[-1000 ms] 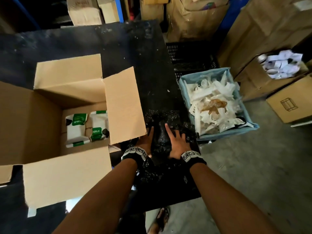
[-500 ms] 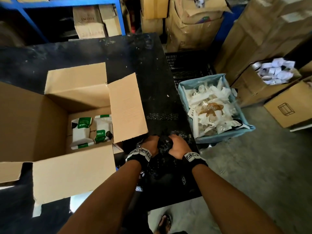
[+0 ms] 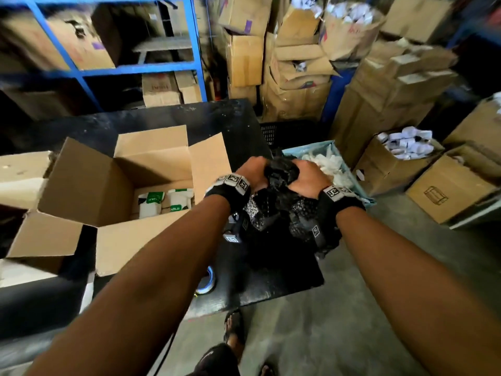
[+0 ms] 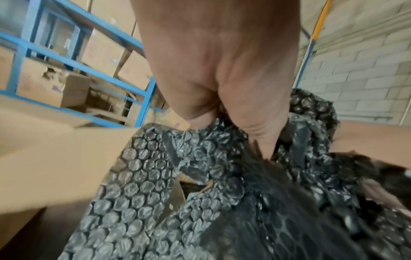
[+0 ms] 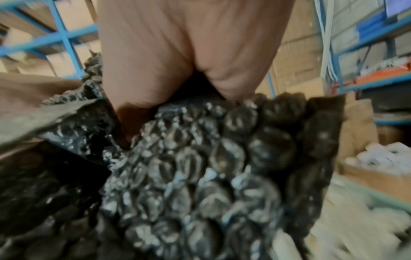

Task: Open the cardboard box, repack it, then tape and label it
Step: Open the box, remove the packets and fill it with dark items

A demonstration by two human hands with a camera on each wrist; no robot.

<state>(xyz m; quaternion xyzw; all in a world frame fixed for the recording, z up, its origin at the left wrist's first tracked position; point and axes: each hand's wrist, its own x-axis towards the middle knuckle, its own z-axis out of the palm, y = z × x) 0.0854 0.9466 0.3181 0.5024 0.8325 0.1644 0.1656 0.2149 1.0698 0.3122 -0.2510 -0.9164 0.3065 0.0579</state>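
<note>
A sheet of black bubble wrap (image 3: 279,196) hangs bunched above the right end of the black table (image 3: 162,118). My left hand (image 3: 250,173) and right hand (image 3: 305,177) both grip its gathered top, side by side. Up close, the left hand (image 4: 222,84) and the right hand (image 5: 184,58) each have their fingers curled into the bubble wrap (image 4: 155,193) (image 5: 200,176). The open cardboard box (image 3: 113,191) stands on the table to the left, flaps spread. White and green packets (image 3: 162,203) lie at its bottom.
A roll of tape (image 3: 206,280) lies on the table near its front edge. A light blue bin (image 3: 352,180) of white plastic pieces stands on the floor to the right, by a black crate (image 3: 287,131). Stacked cartons and blue shelving (image 3: 113,69) surround the table.
Both hands went from lying flat on the bubble wrap to gripping it, then lifted it off the table. The view has tilted upward.
</note>
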